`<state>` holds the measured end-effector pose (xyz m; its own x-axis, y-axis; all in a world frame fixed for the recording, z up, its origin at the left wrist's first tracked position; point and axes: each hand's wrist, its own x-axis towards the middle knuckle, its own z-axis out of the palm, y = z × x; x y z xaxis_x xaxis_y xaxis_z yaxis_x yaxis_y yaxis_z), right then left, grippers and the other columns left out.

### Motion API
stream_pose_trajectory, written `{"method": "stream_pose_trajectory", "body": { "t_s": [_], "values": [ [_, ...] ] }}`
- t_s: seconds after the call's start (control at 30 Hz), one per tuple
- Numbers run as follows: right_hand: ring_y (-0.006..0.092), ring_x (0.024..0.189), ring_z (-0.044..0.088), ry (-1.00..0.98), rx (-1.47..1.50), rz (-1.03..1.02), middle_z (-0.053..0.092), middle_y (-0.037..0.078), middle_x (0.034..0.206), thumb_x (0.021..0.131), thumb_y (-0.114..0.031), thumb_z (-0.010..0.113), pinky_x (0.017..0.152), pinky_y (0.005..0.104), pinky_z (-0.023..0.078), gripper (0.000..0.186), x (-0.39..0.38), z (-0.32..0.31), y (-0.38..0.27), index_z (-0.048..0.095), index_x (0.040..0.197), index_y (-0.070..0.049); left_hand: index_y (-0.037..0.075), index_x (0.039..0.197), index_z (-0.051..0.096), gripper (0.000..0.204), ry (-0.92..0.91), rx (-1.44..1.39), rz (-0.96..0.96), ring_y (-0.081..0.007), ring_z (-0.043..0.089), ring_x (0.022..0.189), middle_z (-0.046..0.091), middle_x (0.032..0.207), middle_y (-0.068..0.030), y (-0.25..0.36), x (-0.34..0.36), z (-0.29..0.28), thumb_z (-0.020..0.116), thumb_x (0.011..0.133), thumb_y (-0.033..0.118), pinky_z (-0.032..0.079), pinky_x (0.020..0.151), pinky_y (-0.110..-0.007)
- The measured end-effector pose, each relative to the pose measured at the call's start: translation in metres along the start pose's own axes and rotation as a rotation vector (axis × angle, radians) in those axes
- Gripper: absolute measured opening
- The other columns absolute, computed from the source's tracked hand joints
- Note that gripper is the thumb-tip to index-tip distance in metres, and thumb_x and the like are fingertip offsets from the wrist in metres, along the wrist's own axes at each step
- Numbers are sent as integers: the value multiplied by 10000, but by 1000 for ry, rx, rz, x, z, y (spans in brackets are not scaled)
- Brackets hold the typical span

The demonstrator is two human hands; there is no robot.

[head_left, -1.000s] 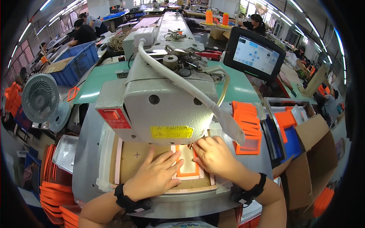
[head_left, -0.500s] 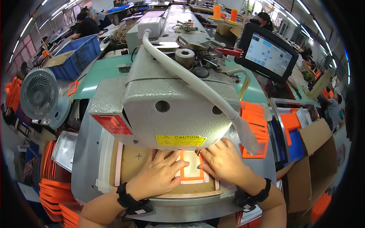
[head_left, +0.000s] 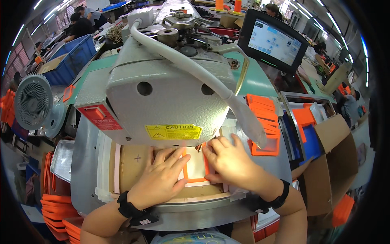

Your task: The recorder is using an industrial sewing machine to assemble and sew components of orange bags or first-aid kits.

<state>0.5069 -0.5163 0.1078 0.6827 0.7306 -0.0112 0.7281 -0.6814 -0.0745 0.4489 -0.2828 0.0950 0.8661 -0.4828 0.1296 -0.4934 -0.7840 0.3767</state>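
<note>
My left hand (head_left: pixel 162 177) lies with fingers outstretched and slightly apart along the left side of an orange rectangular frame (head_left: pixel 196 179) with a pale centre, on a cardboard template (head_left: pixel 134 171) edged with pale strips. My right hand (head_left: pixel 229 162) has bent fingers at the frame's right edge, its thumb apart and low beside it. Both sets of fingertips are just under the grey head of a sewing machine (head_left: pixel 162 97), where a small metal part (head_left: pixel 199 148) shows near my right index finger. The needle area is mostly hidden.
Orange pieces lie stacked on the right (head_left: pixel 262 118) and left (head_left: pixel 55 207). An open carton (head_left: pixel 329 171), a screen (head_left: pixel 272 40), a fan (head_left: pixel 34 101), a metal tray (head_left: pixel 61 158) and a blue crate (head_left: pixel 69 61) surround the machine. Several people (head_left: pixel 73 26) work behind.
The head view has shifted. My left hand's fingers sit a little farther forward, closer under the machine head; my right hand stays at the frame's right edge with slight finger movement.
</note>
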Motion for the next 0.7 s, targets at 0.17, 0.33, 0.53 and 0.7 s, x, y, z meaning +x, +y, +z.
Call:
{"method": "stream_pose_trajectory", "body": {
  "t_s": [0.17, 0.33, 0.53, 0.7],
  "values": [
    [320, 1220, 481, -12, -103, 21, 524, 163, 1238, 743, -386, 782, 1045, 633, 383, 780, -3, 4, -8, 544, 1329, 71, 39, 1365, 542, 584, 38, 24, -11, -369, 428, 1315, 445, 1504, -163, 3, 1, 5, 711, 852, 261, 205, 1141, -677],
    [344, 1273, 476, 94, 191, -28, 528, 166, 1322, 804, -300, 777, 1069, 636, 361, 598, -17, -2, 6, 610, 1314, -36, 139, 1369, 563, 544, 34, 157, 227, -317, 477, 1282, 505, 1425, -127, 3, -4, 10, 700, 849, 220, 263, 1114, -692],
    [345, 1268, 511, 253, 220, -146, 586, 174, 1308, 808, -195, 733, 1016, 546, 393, 402, -28, 19, 20, 705, 1188, -66, 179, 1337, 599, 518, -13, 112, 260, -285, 528, 1248, 539, 1380, -86, 13, 3, 0, 702, 831, 205, 285, 1087, -719],
    [358, 1386, 429, 105, 175, -94, 546, 163, 1393, 791, -149, 709, 1099, 649, 340, 446, -18, 6, 12, 703, 1233, -96, 175, 1322, 611, 485, -25, 220, 275, -265, 541, 1266, 560, 1348, -96, 22, 9, 5, 687, 844, 202, 283, 1080, -729]
  ]
}}
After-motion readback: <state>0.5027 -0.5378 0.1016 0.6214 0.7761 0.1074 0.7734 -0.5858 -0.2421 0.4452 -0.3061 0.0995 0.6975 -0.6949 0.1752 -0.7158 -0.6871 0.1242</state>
